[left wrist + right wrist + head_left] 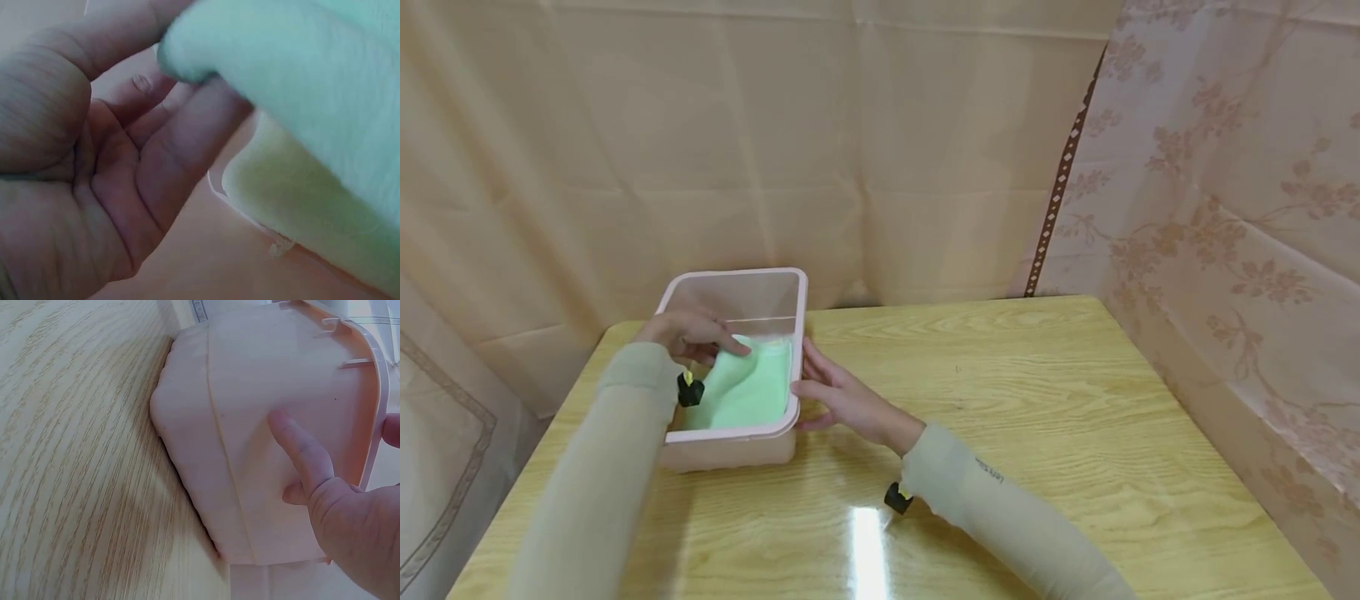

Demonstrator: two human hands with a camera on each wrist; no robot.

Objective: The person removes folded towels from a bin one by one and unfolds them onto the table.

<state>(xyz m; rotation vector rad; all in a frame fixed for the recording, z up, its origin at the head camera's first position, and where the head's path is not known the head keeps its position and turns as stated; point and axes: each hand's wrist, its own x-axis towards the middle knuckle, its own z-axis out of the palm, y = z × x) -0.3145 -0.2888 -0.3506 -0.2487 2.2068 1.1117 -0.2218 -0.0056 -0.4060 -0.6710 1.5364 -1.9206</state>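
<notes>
A pink plastic bin stands on the table's left part with a light green cloth lying inside. My left hand reaches in over the bin's left rim and pinches the cloth's edge between thumb and fingers. Close up in the left wrist view, the cloth is lifted and folds over those fingertips. My right hand holds the bin's right side, with the thumb at the rim and other fingers along the outer wall. In the right wrist view, one finger of that hand lies against the wall.
The wooden table extends to the right of the bin. A beige curtain hangs behind it, and a floral curtain runs along the right side. Small black devices are worn at both wrists.
</notes>
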